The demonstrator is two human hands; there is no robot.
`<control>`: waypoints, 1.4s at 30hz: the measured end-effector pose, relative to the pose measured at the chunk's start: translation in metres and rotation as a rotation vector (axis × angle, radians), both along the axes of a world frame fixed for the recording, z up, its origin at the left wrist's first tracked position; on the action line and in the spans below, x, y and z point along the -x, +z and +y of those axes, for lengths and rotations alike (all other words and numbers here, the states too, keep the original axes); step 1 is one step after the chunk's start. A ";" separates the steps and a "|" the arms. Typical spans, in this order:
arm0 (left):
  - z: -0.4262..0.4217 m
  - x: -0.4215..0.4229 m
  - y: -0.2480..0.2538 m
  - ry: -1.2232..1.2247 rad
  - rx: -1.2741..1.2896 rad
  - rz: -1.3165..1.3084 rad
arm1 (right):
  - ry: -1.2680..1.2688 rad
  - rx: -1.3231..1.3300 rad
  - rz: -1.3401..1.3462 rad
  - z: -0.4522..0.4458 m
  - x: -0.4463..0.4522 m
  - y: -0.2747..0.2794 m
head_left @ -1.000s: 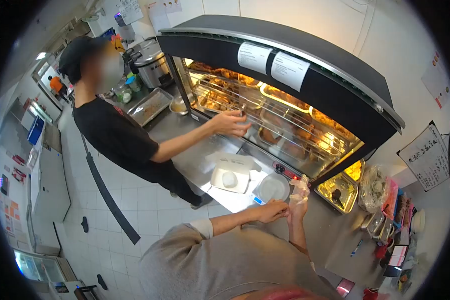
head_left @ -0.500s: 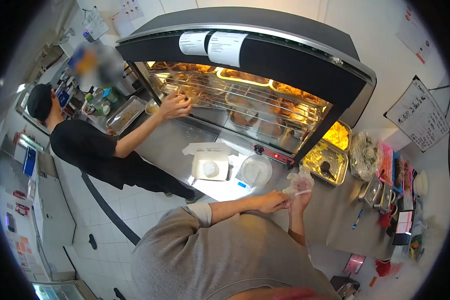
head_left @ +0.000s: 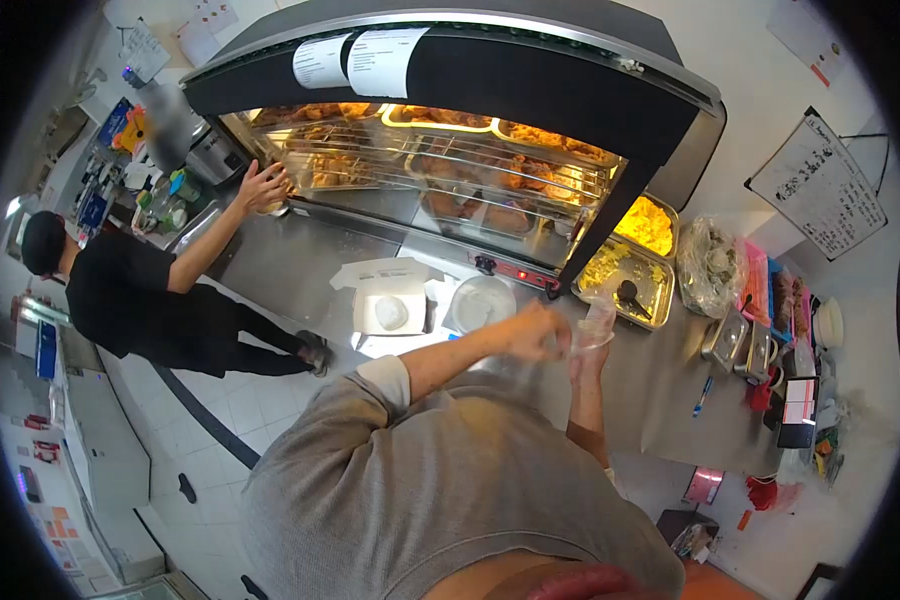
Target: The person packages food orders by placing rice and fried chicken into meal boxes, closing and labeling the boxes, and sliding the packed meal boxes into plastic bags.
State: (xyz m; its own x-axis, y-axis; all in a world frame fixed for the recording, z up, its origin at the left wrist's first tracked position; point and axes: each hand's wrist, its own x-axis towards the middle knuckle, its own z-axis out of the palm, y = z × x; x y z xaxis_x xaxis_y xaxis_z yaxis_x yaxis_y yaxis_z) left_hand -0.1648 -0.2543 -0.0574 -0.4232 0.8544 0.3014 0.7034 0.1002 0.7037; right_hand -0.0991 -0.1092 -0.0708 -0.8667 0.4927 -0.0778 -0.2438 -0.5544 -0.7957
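Note:
My right hand (head_left: 592, 335) is raised over the counter near the tray of yellow food. A clear plastic glove (head_left: 599, 318) covers its fingers, which point up and look stretched out. Just to its left is my left hand (head_left: 538, 332), bare and smeared by motion, so its finger positions are unclear. Behind my left hand stands a round white tub (head_left: 482, 303), partly hidden by my arm. Left of the tub, an open takeaway box (head_left: 365, 316) holds a small white round item (head_left: 391, 312).
A heated display cabinet (head_left: 530, 245) with fried food stands behind the counter (head_left: 300, 245). Metal trays of yellow food (head_left: 645, 225) and a knotted plastic bag (head_left: 710, 262) are at right. At left, a co-worker (head_left: 120, 285) reaches to the cabinet's left end.
My left hand has moved away from the glove's cuff, up and left. The co-worker has shifted left, their hand now at the cabinet's left end. The view has turned slightly.

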 end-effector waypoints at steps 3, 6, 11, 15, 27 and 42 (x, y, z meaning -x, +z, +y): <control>0.010 0.059 0.041 0.738 -0.126 0.232 | -0.029 0.117 0.048 0.023 0.007 -0.033; 0.020 0.096 0.056 0.856 -0.215 0.469 | 0.126 -0.024 -0.147 0.031 0.016 -0.023; 0.024 0.091 0.057 0.845 -0.237 0.443 | 0.166 -0.035 -0.303 0.024 0.023 -0.035; 0.022 0.107 0.043 0.870 -0.171 0.482 | 0.130 -0.229 -0.208 -0.008 0.057 -0.025; -0.033 0.111 0.045 1.051 -0.182 0.495 | -0.051 -0.572 0.027 -0.082 0.080 -0.007; -0.256 0.055 -0.029 1.095 -0.321 0.189 | 0.099 -1.873 -0.523 -0.128 0.222 0.104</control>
State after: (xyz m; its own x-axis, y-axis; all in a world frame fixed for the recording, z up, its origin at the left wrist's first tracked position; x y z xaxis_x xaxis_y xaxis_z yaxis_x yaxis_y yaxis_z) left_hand -0.2201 -0.5106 -0.0865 -0.8148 -0.0695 0.5756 0.4473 0.5563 0.7003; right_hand -0.3212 -0.2374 0.0334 -0.9612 0.2038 0.1857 0.1487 0.9504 -0.2731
